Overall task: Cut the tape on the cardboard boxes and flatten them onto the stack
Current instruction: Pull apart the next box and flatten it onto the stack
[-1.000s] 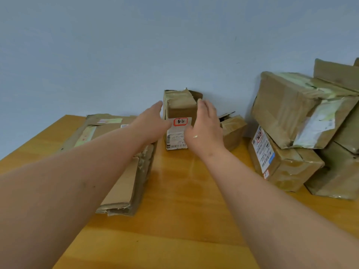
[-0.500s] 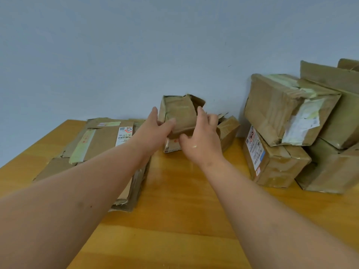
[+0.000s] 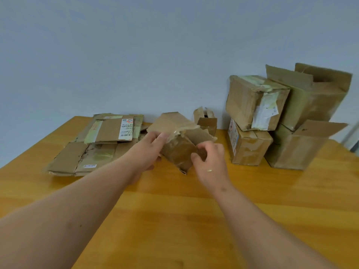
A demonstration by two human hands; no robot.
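A small brown taped cardboard box (image 3: 179, 144) is held tilted above the wooden table (image 3: 174, 220), its torn flaps open toward the wall. My left hand (image 3: 147, 150) grips its left side, thumb on top and fingers underneath. My right hand (image 3: 210, 162) pinches the box's right near corner with curled fingers. A stack of flattened cardboard (image 3: 97, 144) lies on the table to the left, a white barcode label on its top sheet. No cutting tool is in sight.
A smaller open box (image 3: 206, 123) stands by the wall behind the held one. At the right, several larger boxes (image 3: 272, 117) are piled in two layers, some with raised flaps. A blue-grey wall closes the back.
Both hands have lifted the small box from its spot by the wall, drawn it toward me and tipped it over. The view has shifted, showing more of the right pile.
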